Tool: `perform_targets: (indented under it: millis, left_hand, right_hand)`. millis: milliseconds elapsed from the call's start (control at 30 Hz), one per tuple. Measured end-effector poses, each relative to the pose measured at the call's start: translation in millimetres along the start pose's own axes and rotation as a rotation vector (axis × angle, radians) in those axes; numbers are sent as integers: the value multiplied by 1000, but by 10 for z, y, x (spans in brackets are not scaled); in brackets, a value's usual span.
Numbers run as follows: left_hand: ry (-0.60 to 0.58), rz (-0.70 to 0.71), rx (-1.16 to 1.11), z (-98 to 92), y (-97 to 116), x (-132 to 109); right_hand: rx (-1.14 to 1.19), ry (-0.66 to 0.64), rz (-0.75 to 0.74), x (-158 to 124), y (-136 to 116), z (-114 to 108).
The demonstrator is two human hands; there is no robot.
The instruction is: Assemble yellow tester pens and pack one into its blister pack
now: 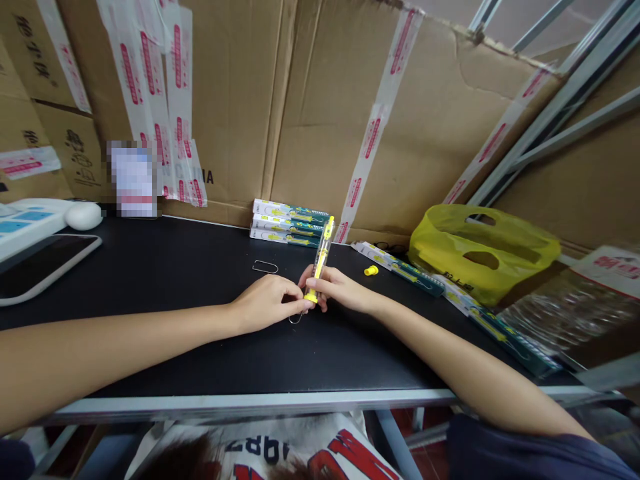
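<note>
Three stacked boxes [290, 223], one yellow cap [371, 270], one wire clip [265, 267].

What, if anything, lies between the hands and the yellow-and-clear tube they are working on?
Nothing visible does. The right hand already grips the tube near its lower end, holding it tilted up off the black table. The left hand pinches at the tube's bottom, where a metal hook sticks out.

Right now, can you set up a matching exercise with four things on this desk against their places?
Things:
1 clear yellow tube
2 yellow cap
3 wire clip
4 yellow bag

Places:
A lying loose, left of the hands
B far right, by the cardboard
C held upright by both hands
D loose, just right of the tube

Pairs: 1-C, 2-D, 3-A, 4-B
</note>
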State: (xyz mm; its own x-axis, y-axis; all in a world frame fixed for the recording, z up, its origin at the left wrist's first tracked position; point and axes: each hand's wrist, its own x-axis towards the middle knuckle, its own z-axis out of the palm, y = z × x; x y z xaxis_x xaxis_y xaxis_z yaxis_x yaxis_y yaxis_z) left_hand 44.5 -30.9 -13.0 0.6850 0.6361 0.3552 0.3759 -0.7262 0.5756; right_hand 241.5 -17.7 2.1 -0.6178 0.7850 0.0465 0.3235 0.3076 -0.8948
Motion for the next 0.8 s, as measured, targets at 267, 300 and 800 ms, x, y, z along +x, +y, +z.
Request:
perform_targets:
  millis: [267,300,800]
  left_hand:
    - [62,-58,-69,8,-22,6]
    - [69,-54,-65,6,-20,7]
    - [55,-60,-50,-3,-15,6]
  right_hand:
    - [30,-5,-54,-10,12,-8]
    - [32,-5,-55,-11,14,-9]
    - [56,-22,-51,-9,31,3]
